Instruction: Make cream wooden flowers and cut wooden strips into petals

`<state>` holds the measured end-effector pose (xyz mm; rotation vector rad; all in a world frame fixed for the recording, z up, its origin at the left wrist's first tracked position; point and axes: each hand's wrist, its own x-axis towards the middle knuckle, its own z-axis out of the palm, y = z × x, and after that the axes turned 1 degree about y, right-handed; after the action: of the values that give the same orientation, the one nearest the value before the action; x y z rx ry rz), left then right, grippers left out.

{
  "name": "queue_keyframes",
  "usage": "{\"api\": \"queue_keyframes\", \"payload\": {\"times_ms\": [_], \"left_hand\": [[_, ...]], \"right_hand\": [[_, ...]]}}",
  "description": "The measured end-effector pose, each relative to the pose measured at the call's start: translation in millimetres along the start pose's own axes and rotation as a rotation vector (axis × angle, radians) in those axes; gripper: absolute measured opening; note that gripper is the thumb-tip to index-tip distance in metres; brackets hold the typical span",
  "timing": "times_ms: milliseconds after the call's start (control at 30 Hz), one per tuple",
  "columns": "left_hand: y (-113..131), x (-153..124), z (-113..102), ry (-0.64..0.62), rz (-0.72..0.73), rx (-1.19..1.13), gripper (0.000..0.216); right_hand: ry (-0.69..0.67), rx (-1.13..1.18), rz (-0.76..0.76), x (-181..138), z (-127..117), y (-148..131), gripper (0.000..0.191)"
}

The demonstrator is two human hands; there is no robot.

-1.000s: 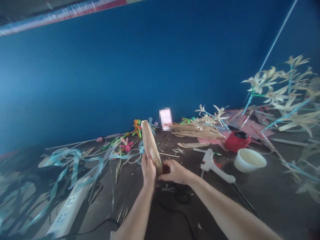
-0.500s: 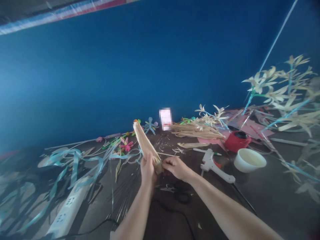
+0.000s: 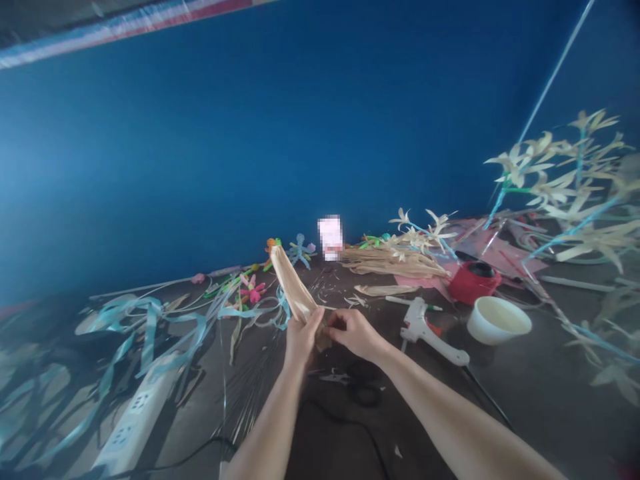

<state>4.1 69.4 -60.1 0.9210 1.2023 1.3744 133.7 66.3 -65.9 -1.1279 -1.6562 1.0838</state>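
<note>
A long, pale dried corn husk (image 3: 291, 280) stands tilted over the table, its upper end leaning left toward the wall. My left hand (image 3: 301, 339) is closed around its lower part, thumb on top. The fingertips of my right hand (image 3: 357, 335) are pinched together at the husk's lower edge, just beside my left thumb; the fingers hide the exact grip. A thin pale strip lies behind my right fingers. Below my hands, a pair of scissors (image 3: 364, 393) with dark handles lies on the dark tabletop.
Right of my hands lie a white glue gun (image 3: 425, 333), a white bowl (image 3: 483, 331) and a red round container (image 3: 475, 283). More husks (image 3: 395, 262) and husk flowers (image 3: 560, 177) lie behind and to the right. A power strip (image 3: 137, 413) and blue ribbons (image 3: 150, 327) occupy the left.
My left hand has shifted slightly right and up along the husk, its thumb now nearer my right fingers. The husk's top has moved a little right and down.
</note>
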Motion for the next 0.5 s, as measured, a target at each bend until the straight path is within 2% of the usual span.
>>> {"api": "queue_keyframes", "payload": {"times_ms": [133, 267, 500], "left_hand": [[-0.6, 1.1, 0.1, -0.068, -0.059, -0.108, 0.031], [0.0, 1.8, -1.2, -0.097, -0.070, -0.114, 0.031], [-0.5, -0.7, 0.0, -0.052, -0.164, -0.190, 0.024]], "right_hand": [[-0.001, 0.034, 0.017, 0.7, -2.1, 1.2, 0.016], [0.019, 0.111, 0.021, 0.7, -2.6, 1.2, 0.019], [-0.095, 0.435, 0.158, 0.0, 3.6, 1.4, 0.022]]}}
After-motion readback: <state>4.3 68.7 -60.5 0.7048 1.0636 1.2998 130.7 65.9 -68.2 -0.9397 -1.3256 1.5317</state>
